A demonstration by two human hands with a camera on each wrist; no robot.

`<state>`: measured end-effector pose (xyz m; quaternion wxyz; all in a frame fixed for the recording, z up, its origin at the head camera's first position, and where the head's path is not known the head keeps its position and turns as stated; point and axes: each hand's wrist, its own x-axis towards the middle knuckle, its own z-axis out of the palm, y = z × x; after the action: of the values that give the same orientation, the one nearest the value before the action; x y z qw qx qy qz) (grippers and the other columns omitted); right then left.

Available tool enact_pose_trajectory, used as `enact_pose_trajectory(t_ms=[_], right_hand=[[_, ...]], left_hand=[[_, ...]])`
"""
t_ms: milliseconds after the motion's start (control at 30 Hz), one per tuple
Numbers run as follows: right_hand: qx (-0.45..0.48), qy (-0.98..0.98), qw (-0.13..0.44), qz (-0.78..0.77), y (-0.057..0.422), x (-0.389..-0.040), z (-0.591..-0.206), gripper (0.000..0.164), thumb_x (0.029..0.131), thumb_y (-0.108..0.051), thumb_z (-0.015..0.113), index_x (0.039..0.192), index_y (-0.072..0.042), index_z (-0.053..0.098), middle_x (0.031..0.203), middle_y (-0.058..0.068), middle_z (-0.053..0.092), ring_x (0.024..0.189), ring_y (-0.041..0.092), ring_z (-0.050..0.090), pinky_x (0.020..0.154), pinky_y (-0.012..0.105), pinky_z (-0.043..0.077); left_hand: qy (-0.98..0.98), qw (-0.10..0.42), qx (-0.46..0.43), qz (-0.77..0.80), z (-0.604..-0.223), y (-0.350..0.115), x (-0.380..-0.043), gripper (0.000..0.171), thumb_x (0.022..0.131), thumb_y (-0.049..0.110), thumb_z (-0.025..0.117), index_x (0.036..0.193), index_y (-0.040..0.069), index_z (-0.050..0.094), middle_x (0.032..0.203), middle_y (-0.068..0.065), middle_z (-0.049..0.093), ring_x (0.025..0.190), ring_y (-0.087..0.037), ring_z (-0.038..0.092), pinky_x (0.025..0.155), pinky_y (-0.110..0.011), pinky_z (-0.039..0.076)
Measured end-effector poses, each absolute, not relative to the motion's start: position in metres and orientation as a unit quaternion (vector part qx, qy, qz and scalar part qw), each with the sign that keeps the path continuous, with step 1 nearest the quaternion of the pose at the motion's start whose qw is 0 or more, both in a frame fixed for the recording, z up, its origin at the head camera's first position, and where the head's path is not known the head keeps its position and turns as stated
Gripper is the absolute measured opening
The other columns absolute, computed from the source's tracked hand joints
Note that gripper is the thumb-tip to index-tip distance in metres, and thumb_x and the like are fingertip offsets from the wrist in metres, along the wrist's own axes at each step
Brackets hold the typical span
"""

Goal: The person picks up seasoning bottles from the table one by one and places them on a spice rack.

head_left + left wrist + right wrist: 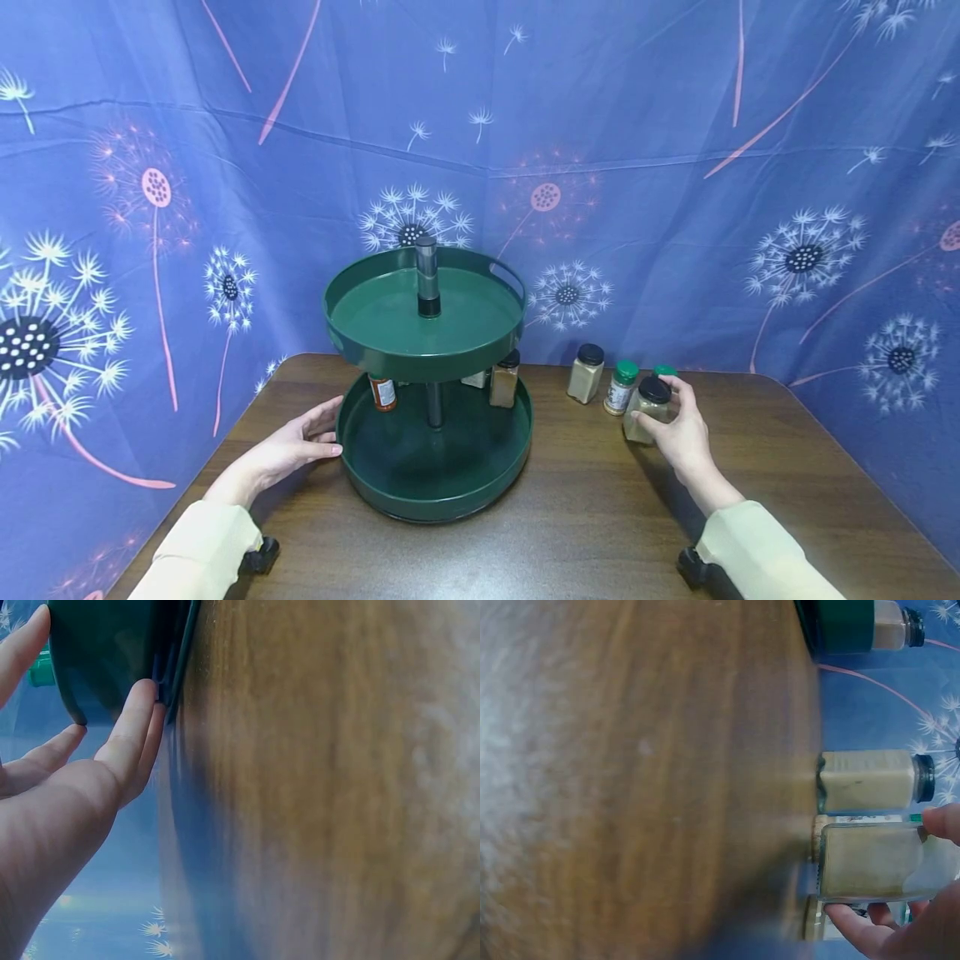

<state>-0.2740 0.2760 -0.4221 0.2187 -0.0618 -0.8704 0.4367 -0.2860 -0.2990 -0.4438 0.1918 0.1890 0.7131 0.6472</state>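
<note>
My right hand (684,433) grips a square glass spice jar (870,861) of pale powder, its black lid (655,389) at the top. Whether its base touches the table cannot be told. My left hand (296,448) rests its fingertips against the left side of the lower tier of a green two-tier turntable (435,504). In the left wrist view those fingers (127,739) are nearly straight along the tray's wall. On the lower tier stand a red-brown bottle (383,394), a black-lidded jar of brown powder (503,385) and a partly hidden pale container (475,380).
Left of the gripped jar are a green-capped shaker (620,388) and another black-lidded jar (586,375). A second green cap (664,370) shows behind my right hand. The turntable's upper tier (375,308) overhangs the lower one. Blue patterned cloth (675,208) surrounds the wooden table (570,517).
</note>
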Motion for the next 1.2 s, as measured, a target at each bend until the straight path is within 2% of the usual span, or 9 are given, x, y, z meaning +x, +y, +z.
enact_pose_trajectory(t_ms=[233, 367, 500, 633, 733, 867, 967, 1100, 1200], right_hand=[[-0.033, -0.876, 0.232, 0.423, 0.274, -0.272, -0.41, 0.075, 0.077, -0.005, 0.076, 0.139, -0.012, 0.036, 0.12, 0.025, 0.053, 0.1, 0.038, 0.057, 0.07, 0.024, 0.044], [-0.023, -0.883, 0.237, 0.405, 0.271, -0.271, -0.401, 0.076, 0.077, -0.007, 0.076, 0.14, -0.012, 0.035, 0.119, 0.025, 0.054, 0.093, 0.036, 0.059, 0.066, 0.026, 0.045], [-0.014, -0.888, 0.237, 0.395, 0.267, -0.269, -0.392, 0.075, 0.077, -0.01, 0.077, 0.14, -0.013, 0.035, 0.118, 0.023, 0.054, 0.087, 0.03, 0.055, 0.064, 0.026, 0.042], [-0.002, -0.884, 0.227, 0.409, 0.261, -0.268, -0.384, 0.076, 0.078, -0.013, 0.077, 0.141, -0.014, 0.035, 0.122, 0.024, 0.05, 0.094, 0.034, 0.055, 0.068, 0.029, 0.043], [0.009, -0.877, 0.219, 0.428, 0.255, -0.268, -0.379, 0.075, 0.078, -0.012, 0.077, 0.141, -0.014, 0.035, 0.126, 0.025, 0.048, 0.102, 0.041, 0.055, 0.074, 0.036, 0.047], [0.02, -0.874, 0.212, 0.438, 0.246, -0.267, -0.373, 0.075, 0.078, -0.012, 0.076, 0.141, -0.015, 0.035, 0.127, 0.024, 0.048, 0.106, 0.044, 0.055, 0.08, 0.046, 0.048], [0.029, -0.879, 0.208, 0.429, 0.239, -0.268, -0.369, 0.075, 0.079, -0.014, 0.076, 0.141, -0.016, 0.034, 0.127, 0.022, 0.049, 0.101, 0.039, 0.056, 0.075, 0.042, 0.047], [0.049, -0.88, 0.199, 0.428, 0.228, -0.27, -0.363, 0.076, 0.079, -0.015, 0.077, 0.141, -0.016, 0.033, 0.126, 0.021, 0.05, 0.084, 0.022, 0.055, 0.061, 0.03, 0.046], [0.066, -0.868, 0.186, 0.456, 0.22, -0.272, -0.359, 0.075, 0.079, -0.013, 0.077, 0.14, -0.017, 0.034, 0.128, 0.022, 0.047, 0.088, 0.026, 0.058, 0.057, 0.026, 0.051]], left_hand=[[0.705, 0.198, 0.184, 0.655, -0.444, -0.3, -0.285, 0.089, 0.088, -0.002, 0.061, 0.151, 0.002, -0.002, 0.154, -0.028, 0.003, 0.135, -0.044, 0.025, 0.094, -0.023, 0.047], [0.703, 0.196, 0.182, 0.659, -0.445, -0.3, -0.284, 0.089, 0.088, -0.002, 0.061, 0.15, 0.001, -0.002, 0.153, -0.029, 0.002, 0.135, -0.044, 0.026, 0.094, -0.024, 0.047], [0.703, 0.194, 0.173, 0.662, -0.445, -0.299, -0.282, 0.088, 0.088, -0.002, 0.061, 0.151, 0.002, -0.001, 0.153, -0.028, 0.003, 0.133, -0.036, 0.034, 0.094, -0.025, 0.047], [0.699, 0.191, 0.167, 0.669, -0.444, -0.298, -0.28, 0.087, 0.087, -0.002, 0.061, 0.15, 0.0, 0.001, 0.153, -0.03, 0.004, 0.129, -0.027, 0.042, 0.094, -0.025, 0.047], [0.696, 0.189, 0.165, 0.673, -0.443, -0.297, -0.279, 0.086, 0.088, -0.003, 0.06, 0.15, -0.002, 0.001, 0.152, -0.031, 0.004, 0.129, -0.03, 0.041, 0.094, -0.025, 0.047], [0.694, 0.19, 0.159, 0.676, -0.441, -0.296, -0.277, 0.086, 0.088, -0.003, 0.06, 0.15, -0.002, 0.001, 0.152, -0.031, 0.005, 0.133, -0.039, 0.035, 0.094, -0.025, 0.047], [0.692, 0.191, 0.156, 0.678, -0.441, -0.296, -0.277, 0.086, 0.088, -0.004, 0.059, 0.15, -0.001, 0.0, 0.152, -0.031, 0.003, 0.134, -0.041, 0.031, 0.095, -0.025, 0.047], [0.689, 0.191, 0.158, 0.681, -0.442, -0.296, -0.277, 0.086, 0.088, -0.004, 0.058, 0.15, -0.001, -0.001, 0.153, -0.03, 0.002, 0.133, -0.039, 0.033, 0.095, -0.025, 0.047], [0.689, 0.191, 0.158, 0.681, -0.442, -0.296, -0.277, 0.086, 0.088, -0.004, 0.058, 0.15, -0.001, -0.001, 0.153, -0.03, 0.001, 0.134, -0.041, 0.031, 0.095, -0.024, 0.046]])
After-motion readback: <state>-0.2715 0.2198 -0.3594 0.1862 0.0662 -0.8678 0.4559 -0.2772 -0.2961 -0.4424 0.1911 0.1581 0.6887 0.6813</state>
